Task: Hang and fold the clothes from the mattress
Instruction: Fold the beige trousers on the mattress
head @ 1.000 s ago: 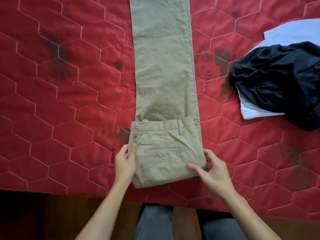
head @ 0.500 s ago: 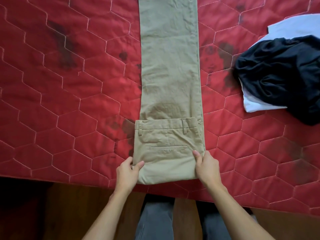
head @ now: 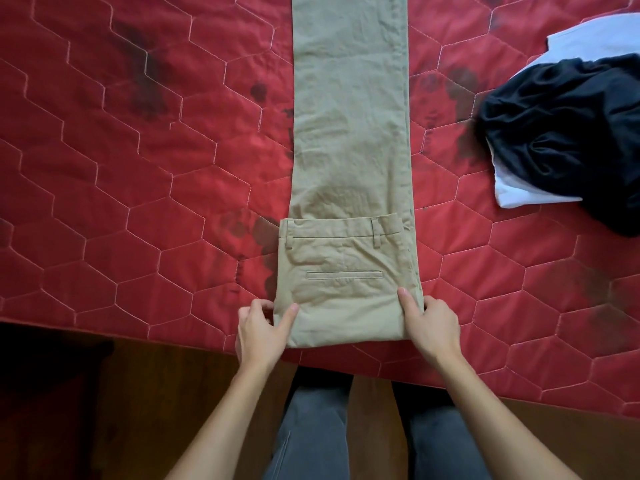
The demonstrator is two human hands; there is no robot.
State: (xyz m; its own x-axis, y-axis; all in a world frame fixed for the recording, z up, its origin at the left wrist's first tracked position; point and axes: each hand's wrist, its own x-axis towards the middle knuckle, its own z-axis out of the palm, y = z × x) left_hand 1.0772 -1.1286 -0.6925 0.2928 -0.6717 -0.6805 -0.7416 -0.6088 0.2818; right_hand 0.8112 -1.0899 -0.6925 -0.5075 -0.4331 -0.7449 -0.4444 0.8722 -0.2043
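Khaki trousers (head: 349,133) lie lengthwise on the red quilted mattress (head: 121,202), legs running away from me. The waist end (head: 346,282) is folded over onto the legs, back pocket and belt loops facing up. My left hand (head: 263,332) pinches the left edge of that fold near its front corner, thumb on top. At the right edge my right hand (head: 429,323) grips the same fold, thumb on top and fingers wrapped around the side.
A crumpled black garment (head: 568,133) lies on a white one (head: 519,195) at the right of the mattress. The mattress edge (head: 173,341) runs just in front of the fold. Below it are a dark wooden floor (head: 121,410) and my grey-trousered legs (head: 311,438).
My right hand slid from the fold's front right corner to its right edge and closed on it. My left hand shifted down to the left front corner. The view moved closer.
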